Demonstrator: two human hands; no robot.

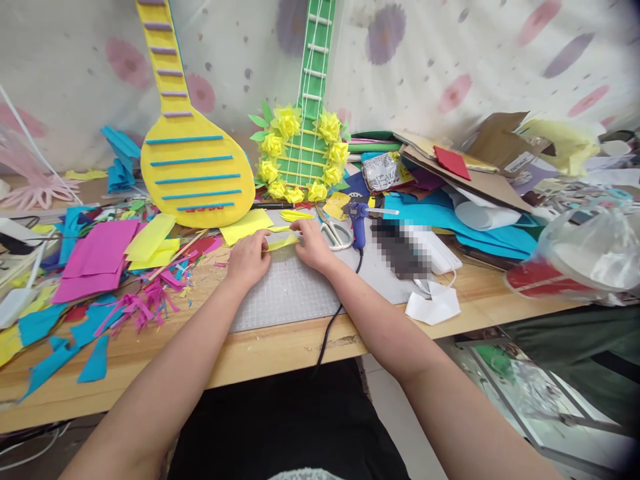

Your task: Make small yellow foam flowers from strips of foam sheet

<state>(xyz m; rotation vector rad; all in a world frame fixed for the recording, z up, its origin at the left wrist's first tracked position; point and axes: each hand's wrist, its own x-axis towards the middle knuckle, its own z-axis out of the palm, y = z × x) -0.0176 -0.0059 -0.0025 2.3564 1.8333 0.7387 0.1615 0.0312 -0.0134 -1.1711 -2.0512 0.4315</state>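
Note:
Between my two hands a small strip of yellow paper (282,243) is stretched above the grey cutting mat (280,293). My left hand (250,259) pinches its left end, and my right hand (312,247) grips the right end. Just behind the hands lie a yellow sheet (246,227) and a little stack of thin yellow pieces (297,215). White-handled scissors (336,235) rest beside my right hand, partly covered by it. To their right is a blue glue gun (359,223) with its black cord running off the table's front edge.
Yellow (200,170) and green (313,133) paper-covered instrument shapes lean at the back, the green one ringed with yellow paper flowers. Magenta sheets (95,260) and coloured scraps cover the left. Blue sheets (460,223), cardboard and a red-and-white bucket (555,270) crowd the right.

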